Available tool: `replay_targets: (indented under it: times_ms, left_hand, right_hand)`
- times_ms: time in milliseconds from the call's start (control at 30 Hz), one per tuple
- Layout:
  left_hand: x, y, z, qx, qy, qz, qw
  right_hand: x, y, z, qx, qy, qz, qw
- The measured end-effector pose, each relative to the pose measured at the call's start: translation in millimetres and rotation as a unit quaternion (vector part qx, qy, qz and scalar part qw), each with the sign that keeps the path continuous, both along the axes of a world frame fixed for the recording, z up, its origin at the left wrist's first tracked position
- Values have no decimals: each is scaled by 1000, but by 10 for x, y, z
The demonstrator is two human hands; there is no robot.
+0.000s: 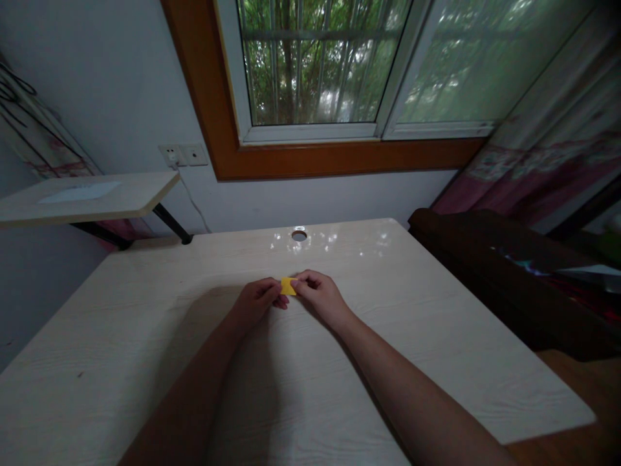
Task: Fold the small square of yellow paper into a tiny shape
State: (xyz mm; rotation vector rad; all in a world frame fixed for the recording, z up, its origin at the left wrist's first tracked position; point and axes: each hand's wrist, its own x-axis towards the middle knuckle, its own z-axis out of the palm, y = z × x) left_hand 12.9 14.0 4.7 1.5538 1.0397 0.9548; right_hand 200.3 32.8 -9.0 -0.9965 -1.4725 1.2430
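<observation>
A small yellow piece of paper point(288, 286) is pinched between my two hands, just over the pale wood-grain table point(330, 375). My left hand point(255, 299) grips its left edge between thumb and fingers, some fingertips showing below it. On the other side, my right hand point(320, 294) has its thumb laid across the paper's right part, with the fingers curled behind. Both hands are closed. Whether the paper is folded or how many layers it has is too small to tell.
A raised shelf point(87, 197) on black legs stands at the back left, a white sheet point(82, 192) on it. Near the back edge is a round cable hole point(299, 236). Dark wooden furniture point(485, 278) borders the right side; a wall socket point(172, 155) and window lie behind.
</observation>
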Motion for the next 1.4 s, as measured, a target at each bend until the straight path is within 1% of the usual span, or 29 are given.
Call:
replay_targets:
  times_ms: [167, 300, 400, 533, 767, 1067, 1400]
  left_hand:
    - [2, 0, -20, 5, 29, 17, 999]
    - [8, -16, 49, 6, 36, 44, 998]
    - [14, -20, 89, 9, 30, 52, 998]
    - [14, -11, 89, 15, 39, 46, 998]
    - [3, -4, 97, -8, 34, 16, 999]
    - [-1, -10, 58, -7, 24, 10, 1000]
    - [14, -28, 104, -15, 43, 6, 999]
  right_hand:
    - [-8, -18, 8, 3, -15, 6, 1000]
    - [-3, -28, 36, 9, -11, 12, 1000]
    - [-1, -26, 42, 13, -19, 13, 1000]
    - [0, -23, 36, 12, -26, 17, 999]
    - [10, -33, 75, 19, -7, 22, 1000]
    - [4, -33, 51, 10, 11, 12, 1000]
    - [7, -41, 68, 14, 11, 13, 1000]
